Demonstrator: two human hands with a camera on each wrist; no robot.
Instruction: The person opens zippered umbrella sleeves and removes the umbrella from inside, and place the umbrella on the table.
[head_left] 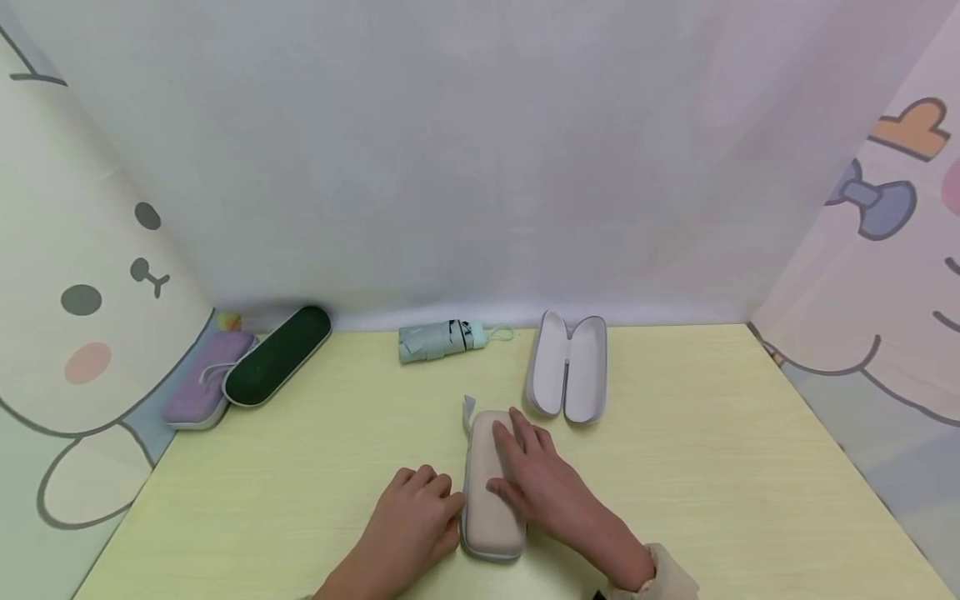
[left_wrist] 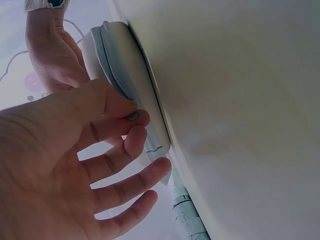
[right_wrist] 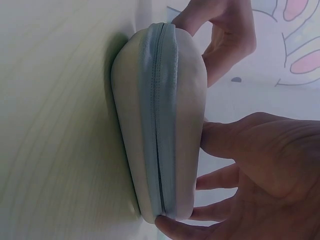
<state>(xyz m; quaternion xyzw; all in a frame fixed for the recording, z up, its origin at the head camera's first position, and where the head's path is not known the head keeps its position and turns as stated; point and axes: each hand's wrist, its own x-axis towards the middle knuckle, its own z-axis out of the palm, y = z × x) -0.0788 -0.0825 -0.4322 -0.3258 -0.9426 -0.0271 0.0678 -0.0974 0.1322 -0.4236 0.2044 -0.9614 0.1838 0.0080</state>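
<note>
A beige zippered case with grey-blue zipper tape lies lengthwise on the table, with a fabric loop at its far end. My left hand is at its left side. Thumb and index finger pinch the small zipper pull there, while the other fingers are loosely bent. Spread over the top and right side of the case, my right hand rests with its thumb on the upper face. In the right wrist view, a narrow dark gap runs along part of the zipper, and one fingertip touches its far end.
An open white hinged case stands behind the right hand. A folded pale-green umbrella lies at the back middle. At the back left, a dark green case leans against a purple case. Printed curtains border the table.
</note>
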